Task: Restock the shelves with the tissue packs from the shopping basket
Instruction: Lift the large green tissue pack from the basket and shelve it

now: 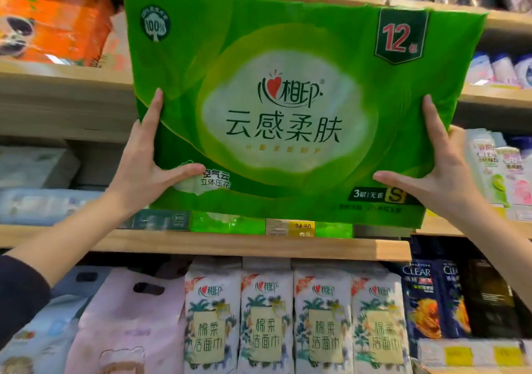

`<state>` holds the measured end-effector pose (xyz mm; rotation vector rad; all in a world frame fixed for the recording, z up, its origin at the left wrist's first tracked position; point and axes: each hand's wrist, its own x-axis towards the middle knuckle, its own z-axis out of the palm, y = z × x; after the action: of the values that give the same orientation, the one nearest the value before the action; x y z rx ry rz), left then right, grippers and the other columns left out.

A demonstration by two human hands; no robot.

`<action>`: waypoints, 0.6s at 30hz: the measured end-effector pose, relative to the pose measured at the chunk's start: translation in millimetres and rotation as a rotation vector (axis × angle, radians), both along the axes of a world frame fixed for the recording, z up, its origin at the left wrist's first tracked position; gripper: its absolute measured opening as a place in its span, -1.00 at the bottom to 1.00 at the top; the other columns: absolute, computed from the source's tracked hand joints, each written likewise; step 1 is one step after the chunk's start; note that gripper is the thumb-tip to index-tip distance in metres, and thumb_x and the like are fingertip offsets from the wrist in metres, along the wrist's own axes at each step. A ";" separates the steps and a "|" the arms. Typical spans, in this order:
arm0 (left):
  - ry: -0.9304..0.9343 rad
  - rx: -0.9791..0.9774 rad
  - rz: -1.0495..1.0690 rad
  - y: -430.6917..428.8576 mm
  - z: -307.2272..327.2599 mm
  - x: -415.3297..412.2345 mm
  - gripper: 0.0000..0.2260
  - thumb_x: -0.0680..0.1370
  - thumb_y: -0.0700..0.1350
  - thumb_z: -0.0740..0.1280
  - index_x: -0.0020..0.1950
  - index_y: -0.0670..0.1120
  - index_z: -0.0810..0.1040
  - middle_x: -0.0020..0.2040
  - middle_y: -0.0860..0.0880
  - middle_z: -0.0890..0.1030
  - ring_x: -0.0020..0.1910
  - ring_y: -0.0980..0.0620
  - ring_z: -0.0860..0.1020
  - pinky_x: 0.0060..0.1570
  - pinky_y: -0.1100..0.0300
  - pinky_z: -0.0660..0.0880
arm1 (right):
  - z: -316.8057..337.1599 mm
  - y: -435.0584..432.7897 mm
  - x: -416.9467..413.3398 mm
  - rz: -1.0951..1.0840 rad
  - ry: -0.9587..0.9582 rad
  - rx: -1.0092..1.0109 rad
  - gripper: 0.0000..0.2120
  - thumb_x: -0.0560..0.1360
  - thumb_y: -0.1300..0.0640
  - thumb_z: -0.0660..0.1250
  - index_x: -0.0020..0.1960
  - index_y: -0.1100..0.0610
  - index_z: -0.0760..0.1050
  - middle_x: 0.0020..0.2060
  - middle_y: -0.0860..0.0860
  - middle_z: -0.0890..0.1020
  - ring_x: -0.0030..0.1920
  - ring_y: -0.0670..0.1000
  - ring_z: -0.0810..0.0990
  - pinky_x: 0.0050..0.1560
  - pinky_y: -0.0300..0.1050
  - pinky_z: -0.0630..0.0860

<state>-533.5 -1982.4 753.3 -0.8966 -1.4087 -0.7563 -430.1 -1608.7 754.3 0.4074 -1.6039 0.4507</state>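
Standing at the wooden shelves point(247, 248), I have the big green tissue pack point(288, 108) held up flat in front of the middle shelf, its lower edge just above a row of green packs point(227, 222) and a yellow price tag point(302, 227) already there. It looks bulky but light, soft enough to give under pressure, and its plastic wrap is probably slick, so I judge the two lower sides the best place to hold it, pressing inward rather than pinching the film. Both arms reach up and forward, the left one in a dark sleeve point(20, 296). My left hand point(144, 166) is clamped on the lower left edge, thumb across the front and fingers along the side. My right hand point(437, 172) mirrors it at the lower right edge. Below, white face-towel packs point(293, 322) fill the bottom shelf.
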 end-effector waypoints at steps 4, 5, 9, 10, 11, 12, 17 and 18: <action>0.030 0.001 0.034 11.4 11.2 -23.8 -0.02 0.27 0.28 0.38 0.48 0.16 -0.19 0.36 0.44 -0.02 0.36 0.47 0.01 0.36 0.49 -0.05 | 13.6 7.1 -29.5 -0.007 0.037 0.027 0.05 0.09 -0.41 0.35 0.41 -0.27 -0.16 0.28 0.22 0.20 0.27 0.06 0.24 0.31 -0.05 0.13; 0.028 0.009 0.041 14.4 13.4 -31.0 0.01 0.27 0.29 0.38 0.50 0.11 -0.19 0.39 0.40 -0.01 0.40 0.40 0.02 0.41 0.38 -0.04 | 16.8 9.7 -37.1 0.000 0.040 0.037 0.06 0.09 -0.41 0.35 0.41 -0.27 -0.16 0.30 0.24 0.18 0.29 0.09 0.24 0.32 -0.04 0.13; -0.001 0.041 0.074 27.2 17.4 -62.5 0.01 0.30 0.28 0.39 0.50 0.05 -0.21 0.52 -0.05 0.06 0.49 0.01 0.06 0.47 -0.05 -0.01 | 28.0 22.3 -75.1 0.028 0.079 0.049 0.08 0.08 -0.47 0.29 0.44 -0.21 -0.14 0.30 0.26 0.17 0.30 0.05 0.20 0.36 -0.02 0.12; -0.034 0.059 0.076 30.8 17.8 -70.0 0.01 0.30 0.22 0.41 0.50 0.06 -0.22 0.52 -0.14 0.06 0.49 0.00 0.06 0.46 -0.04 -0.01 | 30.3 24.5 -85.3 0.018 0.071 0.047 0.08 0.10 -0.44 0.31 0.45 -0.20 -0.14 0.30 0.27 0.17 0.33 0.13 0.20 0.37 0.08 0.14; -0.060 0.069 0.086 34.0 18.0 -76.9 0.02 0.29 0.17 0.42 0.50 0.07 -0.24 0.52 -0.18 0.05 0.49 -0.02 0.06 0.45 -0.04 0.00 | 32.5 26.8 -95.5 0.006 0.062 0.043 0.07 0.11 -0.42 0.33 0.45 -0.20 -0.15 0.31 0.28 0.17 0.36 0.20 0.19 0.36 0.15 0.14; -0.070 0.072 0.104 36.3 17.9 -83.5 0.03 0.29 0.14 0.42 0.49 0.07 -0.26 0.53 -0.20 0.04 0.50 -0.08 0.06 0.44 -0.06 0.01 | 34.1 28.9 -104.9 -0.003 0.058 0.049 0.07 0.12 -0.41 0.33 0.45 -0.20 -0.16 0.32 0.29 0.16 0.36 0.22 0.17 0.35 0.14 0.14; -0.036 0.064 0.139 40.1 16.0 -99.3 0.03 0.28 0.09 0.44 0.45 0.12 -0.30 0.53 -0.16 0.03 0.50 -0.23 -0.02 0.43 -0.21 -0.02 | 25.4 35.4 -134.6 -0.018 0.044 0.026 0.10 0.10 -0.40 0.32 0.45 -0.18 -0.20 0.30 0.31 0.18 0.32 0.26 0.23 0.24 -0.05 0.16; -0.035 0.056 0.142 39.8 16.4 -98.9 0.03 0.28 0.08 0.44 0.44 0.13 -0.29 0.53 -0.16 0.03 0.50 -0.24 -0.03 0.43 -0.22 -0.03 | 21.6 35.4 -136.3 -0.011 0.034 0.021 0.11 0.09 -0.41 0.31 0.46 -0.17 -0.20 0.31 0.32 0.16 0.33 0.28 0.23 0.26 -0.02 0.15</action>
<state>-632.4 -1942.6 769.6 -0.7347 -1.4584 -0.7034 -566.4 -1573.3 775.9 0.4204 -1.5780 0.4166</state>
